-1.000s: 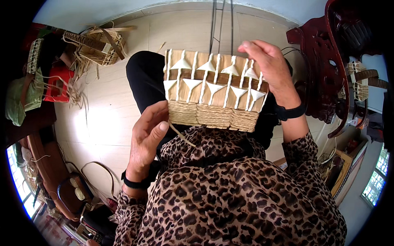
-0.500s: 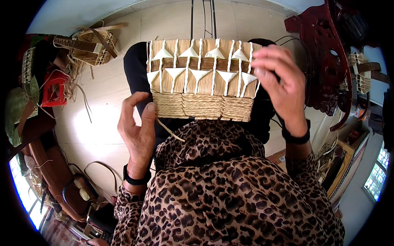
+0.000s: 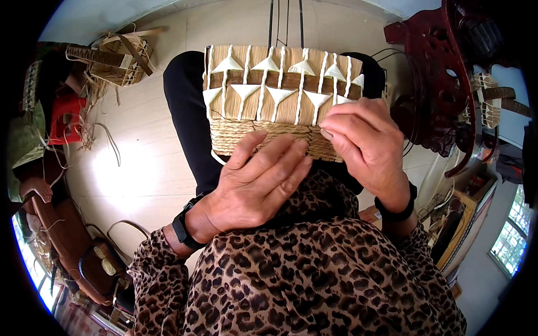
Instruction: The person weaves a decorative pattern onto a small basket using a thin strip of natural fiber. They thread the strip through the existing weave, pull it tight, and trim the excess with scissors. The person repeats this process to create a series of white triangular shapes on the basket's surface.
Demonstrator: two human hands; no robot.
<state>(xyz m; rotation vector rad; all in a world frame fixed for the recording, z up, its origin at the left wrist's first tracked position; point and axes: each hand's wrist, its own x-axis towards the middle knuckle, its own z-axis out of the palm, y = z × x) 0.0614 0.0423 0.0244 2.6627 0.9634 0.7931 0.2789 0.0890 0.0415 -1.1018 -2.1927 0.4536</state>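
A woven straw basket (image 3: 280,129) rests across my lap. White twisted cords and pale triangles decorate its upper band, with a brown stripe through the middle and coiled straw rope below. My left hand (image 3: 258,179) lies over the rope part with its fingers stretched out, and its fingertips touch the weave. Near the basket's right side, my right hand (image 3: 367,148) has thumb and fingers pinched together; anything between them is too small to make out. A pale loose strip (image 3: 217,158) curves out at the lower left corner, partly behind my left hand.
Another person's hand (image 3: 38,188) rests at the left beside a brown wooden bench (image 3: 70,246). A red plastic stool (image 3: 67,120) and another woven basket (image 3: 120,59) stand at the left. Dark carved wooden furniture (image 3: 431,84) is at the right.
My left hand has moved right, from the basket's left edge onto its rope front. My right hand has come down and closed into a pinch. Another person's hand now shows at the left.
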